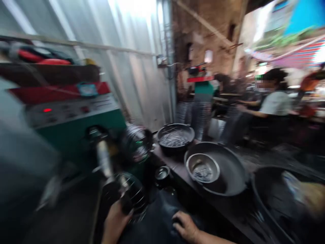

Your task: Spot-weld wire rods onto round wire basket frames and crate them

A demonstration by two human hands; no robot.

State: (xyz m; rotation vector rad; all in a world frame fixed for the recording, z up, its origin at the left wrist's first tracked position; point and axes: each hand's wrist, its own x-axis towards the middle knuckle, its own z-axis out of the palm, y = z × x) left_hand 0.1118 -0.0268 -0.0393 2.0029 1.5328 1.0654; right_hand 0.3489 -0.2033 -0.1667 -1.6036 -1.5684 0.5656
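Note:
My left hand (115, 218) is closed at the lower middle, its fingers round a dark part at the edge of a round wire rack (137, 195). The rack's curved wires show beside the fingers, blurred. It lies just under the pale arm (103, 159) of a green machine (83, 122) with a red light. To the right, my right hand (186, 225) rests over dark cloth (162, 210) with its fingers curled in. Something dark shows by the fingertips, too unclear to name.
A small metal cup (162, 173) stands ahead of my hands. On the bench are a black pan (175, 145) of thin metal pieces, a wide pan (232, 173) with a metal bowl (213, 162) in it, and a dark basin (261, 203). A person (275, 101) sits at the right.

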